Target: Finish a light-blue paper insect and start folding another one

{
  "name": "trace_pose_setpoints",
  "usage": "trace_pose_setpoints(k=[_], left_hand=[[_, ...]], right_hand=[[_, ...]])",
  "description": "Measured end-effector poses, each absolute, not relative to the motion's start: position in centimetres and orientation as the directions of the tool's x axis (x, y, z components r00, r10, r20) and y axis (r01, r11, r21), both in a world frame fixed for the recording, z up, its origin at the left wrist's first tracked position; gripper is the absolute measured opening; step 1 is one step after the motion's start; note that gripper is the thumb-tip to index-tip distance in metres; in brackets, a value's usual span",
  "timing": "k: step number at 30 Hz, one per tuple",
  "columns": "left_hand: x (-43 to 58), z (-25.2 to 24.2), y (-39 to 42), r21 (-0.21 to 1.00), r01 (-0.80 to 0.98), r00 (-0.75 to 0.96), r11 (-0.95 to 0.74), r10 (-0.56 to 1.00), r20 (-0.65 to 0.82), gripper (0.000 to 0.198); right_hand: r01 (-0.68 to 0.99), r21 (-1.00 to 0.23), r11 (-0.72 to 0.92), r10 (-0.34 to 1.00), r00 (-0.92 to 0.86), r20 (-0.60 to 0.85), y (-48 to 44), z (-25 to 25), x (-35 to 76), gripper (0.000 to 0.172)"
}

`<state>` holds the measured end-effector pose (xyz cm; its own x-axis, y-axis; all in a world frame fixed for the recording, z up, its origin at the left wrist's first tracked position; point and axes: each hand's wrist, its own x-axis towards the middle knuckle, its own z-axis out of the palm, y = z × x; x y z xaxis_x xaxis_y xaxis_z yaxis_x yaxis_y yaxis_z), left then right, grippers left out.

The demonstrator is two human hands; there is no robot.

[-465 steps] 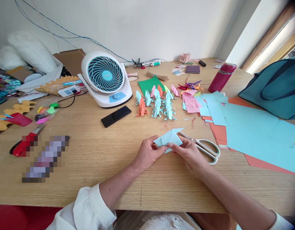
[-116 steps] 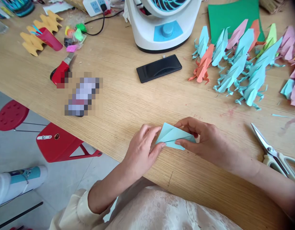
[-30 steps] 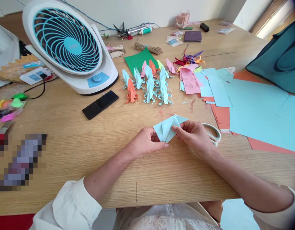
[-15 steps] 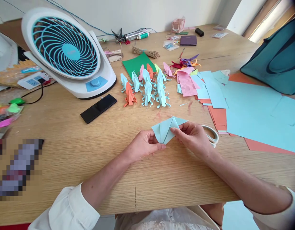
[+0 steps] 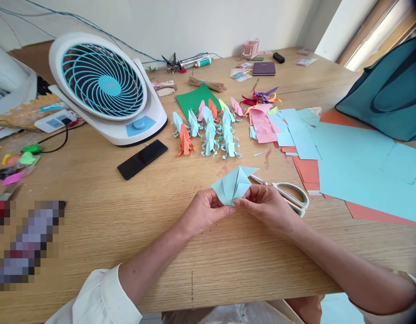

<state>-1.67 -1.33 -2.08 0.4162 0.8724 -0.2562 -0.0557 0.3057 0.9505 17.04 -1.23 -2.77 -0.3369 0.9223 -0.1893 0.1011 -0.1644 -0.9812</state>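
Observation:
A folded light blue origami paper (image 5: 232, 183) is held between both hands above the wooden table. My left hand (image 5: 208, 207) pinches its lower left side, thumb in front and fingers behind. My right hand (image 5: 266, 202) grips the lower right side, its thumb near the bottom point close to the left thumb. Pleats run from the paper's top point down to the bottom, and one flap sticks out to the upper right. White-handled scissors (image 5: 297, 198) lie just beyond my right hand, their blades partly hidden. Behind the paper stand rows of folded paper figures (image 5: 210, 135), mostly light blue, some orange and pink.
A white fan (image 5: 106, 85) and a black phone (image 5: 142, 159) are on the left. Light blue and orange sheets (image 5: 363, 166) spread across the right, beside a teal bag (image 5: 383, 94). Green paper (image 5: 190, 99), a bundle of sticks (image 5: 208, 84) and a purple booklet (image 5: 264, 69) lie farther back.
My right thumb has moved down to the paper's bottom point, and the right flap is now folded inward. The view has tilted slightly, and more of the scissors shows.

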Motion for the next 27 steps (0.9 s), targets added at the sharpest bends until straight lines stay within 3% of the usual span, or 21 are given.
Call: trace_pose_setpoints(k=[9,20,27], left_hand=[[-1.56,-1.95,-1.44,0.95,-0.04,0.386,0.309,0.882,-0.271,0.036],[-1.72,-2.3,-1.64,0.971,0.069,0.403,0.227,0.884,-0.235,0.024],[-1.91,-2.58,-1.75,0.965,0.158,0.369,0.21,0.894,-0.255,0.019]], right_hand=[[0.111,-0.983,-0.148,0.936,-0.306,-0.176,-1.64,-2.22,16.61,0.032],[0.162,-0.979,-0.119,0.94,-0.298,-0.164,-1.54,-2.23,16.9,0.044],[-0.01,-0.991,-0.131,0.964,-0.236,-0.125,-1.11,-2.58,17.1,0.039]])
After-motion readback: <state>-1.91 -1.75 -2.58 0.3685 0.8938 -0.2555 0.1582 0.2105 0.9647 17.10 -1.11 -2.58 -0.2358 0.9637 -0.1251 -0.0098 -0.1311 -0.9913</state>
